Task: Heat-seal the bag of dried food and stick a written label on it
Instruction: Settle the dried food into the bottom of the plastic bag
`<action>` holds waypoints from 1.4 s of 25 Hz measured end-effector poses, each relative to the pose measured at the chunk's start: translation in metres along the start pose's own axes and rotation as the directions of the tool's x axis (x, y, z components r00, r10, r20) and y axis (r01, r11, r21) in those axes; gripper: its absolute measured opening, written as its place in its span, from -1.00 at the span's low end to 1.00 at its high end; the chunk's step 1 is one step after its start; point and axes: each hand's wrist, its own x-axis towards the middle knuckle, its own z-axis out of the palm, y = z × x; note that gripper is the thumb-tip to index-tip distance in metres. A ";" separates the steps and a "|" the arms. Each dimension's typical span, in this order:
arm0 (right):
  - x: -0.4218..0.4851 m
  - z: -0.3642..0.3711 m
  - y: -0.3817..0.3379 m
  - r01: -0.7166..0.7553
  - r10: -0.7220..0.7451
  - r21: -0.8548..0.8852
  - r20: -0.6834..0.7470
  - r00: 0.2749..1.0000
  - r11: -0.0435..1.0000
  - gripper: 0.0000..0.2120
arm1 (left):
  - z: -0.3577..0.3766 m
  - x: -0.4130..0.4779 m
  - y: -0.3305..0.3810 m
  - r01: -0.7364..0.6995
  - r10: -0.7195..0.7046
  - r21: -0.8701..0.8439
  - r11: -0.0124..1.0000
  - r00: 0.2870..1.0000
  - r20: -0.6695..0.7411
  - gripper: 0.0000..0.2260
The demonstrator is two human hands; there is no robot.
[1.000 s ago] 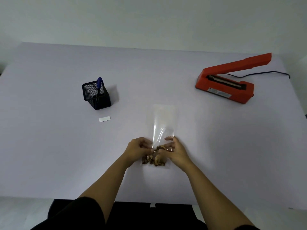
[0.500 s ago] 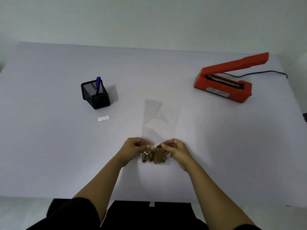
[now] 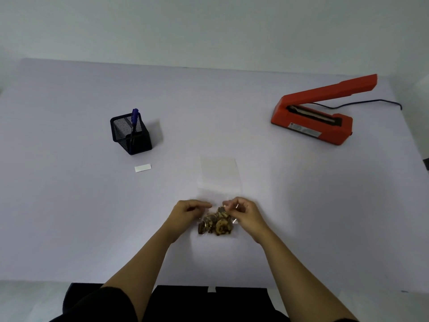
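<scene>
A clear plastic bag point(image 3: 220, 175) lies lengthwise on the white table point(image 3: 69, 217), its open end pointing away from me. Brown dried food pieces point(image 3: 216, 225) are bunched at its near end. My left hand point(image 3: 189, 211) pinches the bag's left side just above the food. My right hand point(image 3: 246, 212) pinches its right side. A red heat sealer point(image 3: 318, 119) stands at the far right with its arm raised. A small white label point(image 3: 143, 168) lies on the table to the left, in front of a black mesh pen holder point(image 3: 131, 133) with a blue pen point(image 3: 134, 117).
The sealer's black cord point(image 3: 371, 102) runs off toward the table's back right edge. The near table edge lies just below my forearms. A pale wall rises behind the table.
The bag's upper part, which stood up and curled a second ago, now lies flat on the table. My hands have shifted slightly apart on the bag's sides.
</scene>
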 end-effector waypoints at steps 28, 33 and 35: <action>0.003 -0.013 -0.001 -0.018 0.020 -0.016 0.160 0.987 1.000 -0.78 | -0.006 0.009 0.017 0.065 -0.081 0.091 0.994 0.981 0.177 -0.71; 0.006 -0.011 -0.003 -0.006 0.035 -0.148 0.196 0.980 0.989 -0.75 | -0.006 0.009 0.016 0.079 -0.118 0.173 0.982 0.966 0.231 -0.65; 0.006 -0.010 -0.004 -0.009 0.032 -0.127 0.178 0.983 0.992 -0.75 | -0.005 0.007 0.017 0.094 -0.128 0.151 0.984 0.964 0.231 -0.65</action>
